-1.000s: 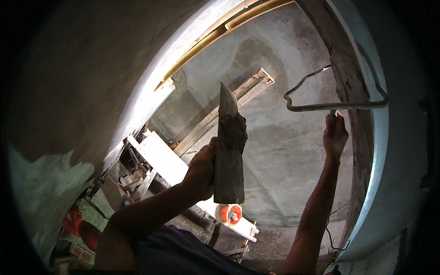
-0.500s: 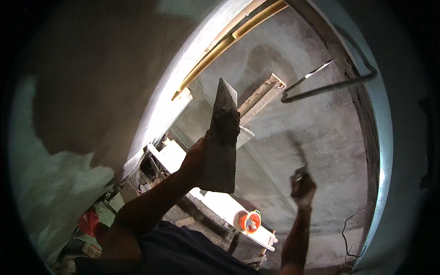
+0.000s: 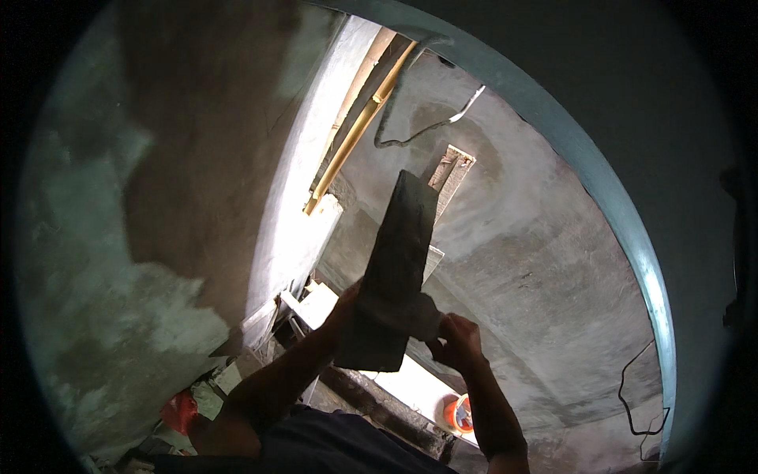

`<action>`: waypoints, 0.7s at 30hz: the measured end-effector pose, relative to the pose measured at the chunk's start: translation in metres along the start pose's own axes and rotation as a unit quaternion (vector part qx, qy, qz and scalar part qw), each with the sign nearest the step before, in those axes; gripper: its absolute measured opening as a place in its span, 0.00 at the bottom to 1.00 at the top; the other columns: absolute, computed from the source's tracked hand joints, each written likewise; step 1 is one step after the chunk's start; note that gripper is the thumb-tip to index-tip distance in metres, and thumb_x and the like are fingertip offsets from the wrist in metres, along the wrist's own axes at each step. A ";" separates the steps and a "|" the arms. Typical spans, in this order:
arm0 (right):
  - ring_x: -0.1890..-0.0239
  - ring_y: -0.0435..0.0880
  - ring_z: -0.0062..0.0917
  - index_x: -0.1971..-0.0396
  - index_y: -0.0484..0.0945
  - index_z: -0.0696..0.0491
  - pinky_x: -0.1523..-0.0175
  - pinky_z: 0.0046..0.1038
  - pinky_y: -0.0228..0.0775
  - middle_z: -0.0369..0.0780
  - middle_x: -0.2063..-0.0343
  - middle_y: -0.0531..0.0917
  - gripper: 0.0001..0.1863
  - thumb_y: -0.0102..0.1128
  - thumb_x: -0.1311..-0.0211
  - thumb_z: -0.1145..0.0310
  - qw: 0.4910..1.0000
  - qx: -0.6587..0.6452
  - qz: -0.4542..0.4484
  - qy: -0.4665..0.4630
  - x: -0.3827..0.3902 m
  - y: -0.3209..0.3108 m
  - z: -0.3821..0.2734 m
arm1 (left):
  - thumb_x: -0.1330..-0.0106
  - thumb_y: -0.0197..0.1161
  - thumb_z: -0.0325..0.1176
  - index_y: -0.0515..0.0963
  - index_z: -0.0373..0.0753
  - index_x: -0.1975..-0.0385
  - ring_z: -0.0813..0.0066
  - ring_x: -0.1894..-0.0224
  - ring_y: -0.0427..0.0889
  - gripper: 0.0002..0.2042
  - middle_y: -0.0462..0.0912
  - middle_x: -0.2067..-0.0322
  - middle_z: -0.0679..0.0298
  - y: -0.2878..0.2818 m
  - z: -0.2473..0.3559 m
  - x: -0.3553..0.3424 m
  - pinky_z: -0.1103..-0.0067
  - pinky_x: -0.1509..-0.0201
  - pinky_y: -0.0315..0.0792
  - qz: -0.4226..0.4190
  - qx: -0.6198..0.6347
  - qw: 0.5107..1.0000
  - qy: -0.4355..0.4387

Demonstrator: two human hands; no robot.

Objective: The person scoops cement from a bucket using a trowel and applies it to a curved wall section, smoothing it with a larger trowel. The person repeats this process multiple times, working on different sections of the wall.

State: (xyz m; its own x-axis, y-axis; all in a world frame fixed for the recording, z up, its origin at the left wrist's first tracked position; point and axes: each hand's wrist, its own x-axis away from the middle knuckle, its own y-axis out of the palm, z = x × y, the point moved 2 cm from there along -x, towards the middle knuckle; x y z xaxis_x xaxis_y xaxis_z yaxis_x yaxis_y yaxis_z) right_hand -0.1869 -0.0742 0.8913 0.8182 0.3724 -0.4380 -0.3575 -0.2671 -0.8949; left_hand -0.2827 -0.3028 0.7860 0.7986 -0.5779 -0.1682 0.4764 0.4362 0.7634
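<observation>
My left hand [image 3: 345,304] is closed around a long, narrow plastering float [image 3: 401,245], seen dark against the light. The float hides most of those fingers. From the right, my right hand [image 3: 460,341] grips a trowel [image 3: 420,317] by its handle. The trowel's blade lies across the lower part of the float and seems to touch it. Whether mortar sits between the blade and the float is too dark to tell.
An orange bucket [image 3: 458,414] stands on a white plank [image 3: 414,385] below. Near the top are a bent rod [image 3: 410,141] and a yellow pole [image 3: 359,130]. A wooden piece [image 3: 455,178] juts from the grey wall [image 3: 545,276]. Rubble and a red bag [image 3: 179,411] lie lower left.
My right hand has swung left and up, bringing the trowel onto the float. The float has dropped slightly. The whole view has turned, so the wall and bucket appear shifted.
</observation>
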 end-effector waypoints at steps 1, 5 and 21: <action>0.74 0.84 0.35 0.64 0.81 0.50 0.69 0.34 0.75 0.38 0.77 0.82 0.15 0.75 0.52 0.71 1.000 0.007 -0.012 0.004 0.001 0.006 0.009 | 0.18 0.50 0.43 0.68 0.37 0.32 0.71 0.41 0.78 0.22 0.78 0.41 0.59 0.004 -0.009 0.003 0.70 0.34 0.73 -0.010 0.027 1.000 -0.005; 0.70 0.83 0.39 0.71 0.78 0.51 0.64 0.37 0.75 0.41 0.74 0.81 0.14 0.74 0.59 0.75 0.998 0.000 0.060 0.019 0.016 0.030 0.047 | 0.19 0.51 0.44 0.70 0.38 0.35 0.71 0.43 0.79 0.20 0.80 0.44 0.59 0.020 -0.050 0.010 0.69 0.36 0.75 -0.022 0.128 0.991 -0.009; 0.70 0.84 0.35 0.60 0.83 0.51 0.64 0.37 0.75 0.38 0.72 0.83 0.19 0.76 0.56 0.73 0.995 0.020 0.084 -0.055 0.032 0.027 0.047 | 0.22 0.53 0.43 0.76 0.38 0.43 0.64 0.54 0.84 0.17 0.83 0.53 0.59 0.031 -0.119 0.022 0.64 0.48 0.80 0.036 0.336 0.941 0.016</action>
State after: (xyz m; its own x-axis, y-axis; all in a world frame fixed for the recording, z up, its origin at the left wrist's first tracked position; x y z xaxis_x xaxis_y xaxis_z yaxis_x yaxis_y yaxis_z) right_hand -0.1912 -0.0271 0.8492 0.6921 0.4212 -0.5861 -0.5045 -0.2984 -0.8102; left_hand -0.2067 -0.2203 0.7317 0.8354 -0.5381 -0.1120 0.0900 -0.0670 0.9937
